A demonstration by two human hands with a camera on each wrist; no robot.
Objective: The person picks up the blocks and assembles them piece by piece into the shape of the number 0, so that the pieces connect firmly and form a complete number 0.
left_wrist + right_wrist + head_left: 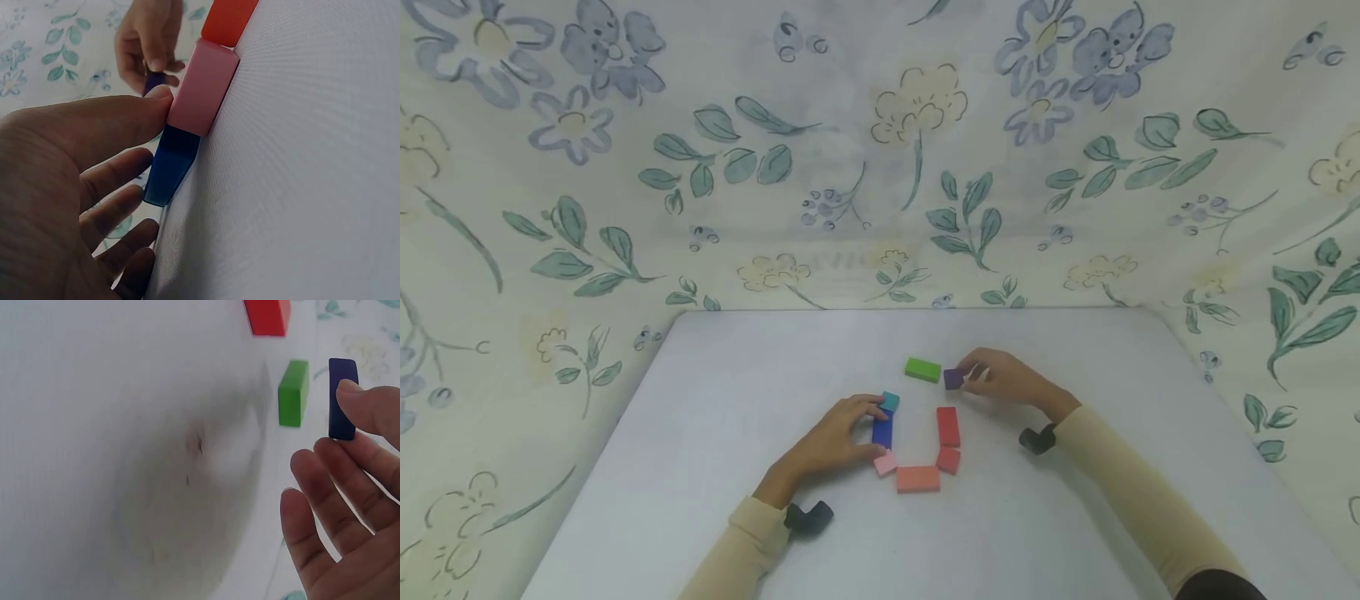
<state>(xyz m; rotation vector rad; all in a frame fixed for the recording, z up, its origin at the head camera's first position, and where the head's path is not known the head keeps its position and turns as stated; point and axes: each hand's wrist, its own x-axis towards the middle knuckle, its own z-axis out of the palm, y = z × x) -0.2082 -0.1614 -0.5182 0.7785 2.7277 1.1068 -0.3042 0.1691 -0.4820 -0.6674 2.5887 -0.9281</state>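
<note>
In the head view, my right hand (1006, 379) pinches a purple block (952, 380) between thumb and fingers, just right of a green block (922, 370). The right wrist view shows the thumb on that purple block's face. My left hand (835, 435) lies along the left side of the blocks. Its thumb touches a pink block (885, 463), and its forefinger reaches a teal block (890, 402). A blue block (882, 429) sits between those two. In the left wrist view the other fingers are spread loosely.
Below, a salmon block (918, 479) lies beside the pink one. A small red block (948, 460) and a longer red block (948, 427) form the right side. All rest on a white table (715, 375), backed by flowered cloth (850, 208).
</note>
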